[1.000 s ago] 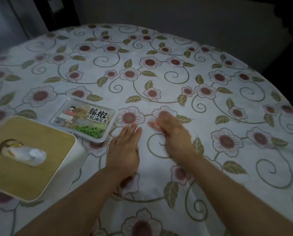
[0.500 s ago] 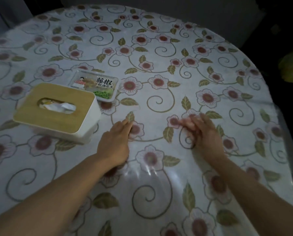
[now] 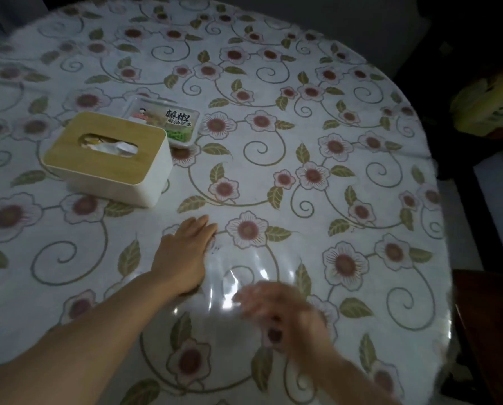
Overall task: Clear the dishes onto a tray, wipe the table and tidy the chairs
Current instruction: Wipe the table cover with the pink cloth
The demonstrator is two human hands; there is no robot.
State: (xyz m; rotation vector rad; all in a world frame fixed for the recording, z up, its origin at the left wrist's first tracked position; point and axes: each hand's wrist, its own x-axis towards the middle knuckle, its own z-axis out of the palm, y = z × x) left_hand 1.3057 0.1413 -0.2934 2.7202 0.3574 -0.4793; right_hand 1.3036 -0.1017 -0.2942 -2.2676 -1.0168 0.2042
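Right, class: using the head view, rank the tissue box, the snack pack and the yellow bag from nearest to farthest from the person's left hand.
1. Tissue box: up and left of the left hand, on the table.
2. Snack pack: just behind the tissue box, farther up the table.
3. Yellow bag: off the table, far right.

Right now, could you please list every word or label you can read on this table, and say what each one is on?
"藤椒": large black characters on the sealed snack tray behind the tissue box.
Smaller line beneath it on the same tray: too blurred to read reliably.
Tissue box and tablecloth: no text visible.
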